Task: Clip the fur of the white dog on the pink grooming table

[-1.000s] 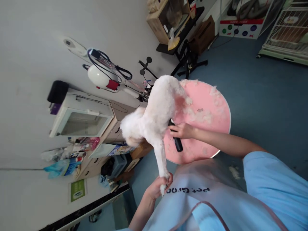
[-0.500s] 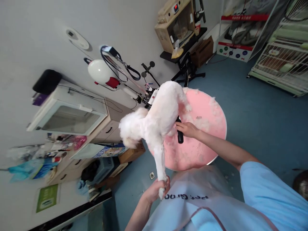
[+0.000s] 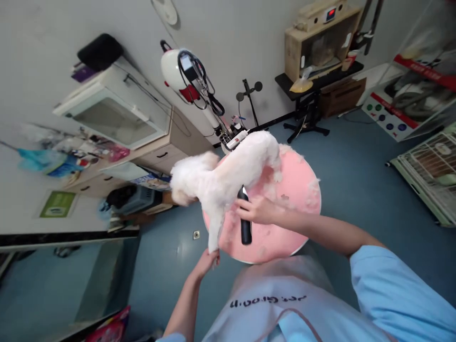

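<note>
A white dog (image 3: 228, 173) with short-trimmed fur stands on a round pink grooming table (image 3: 299, 180), its head turned to the left. My left hand (image 3: 208, 262) is closed around the paw end of the dog's front leg (image 3: 215, 228), which stretches out toward me past the table's rim. In my right hand (image 3: 260, 210) is a black hair clipper (image 3: 245, 221). Its upper end is close to the dog's chest and side; I cannot tell whether it touches the fur. Loose tufts of white fur (image 3: 312, 189) lie on the tabletop.
Behind the dog stands a white and red dryer (image 3: 178, 71) on a pole. A cabinet with drawers (image 3: 167, 152) is at the left. Back right, a wooden box (image 3: 322, 52) sits on a black stand, with a wire cage (image 3: 427, 171) farther right.
The view has swung, shifting the room. My left hand has moved up and left with the dog's leg. My right hand has brought the clipper leftward, nearer the dog's front.
</note>
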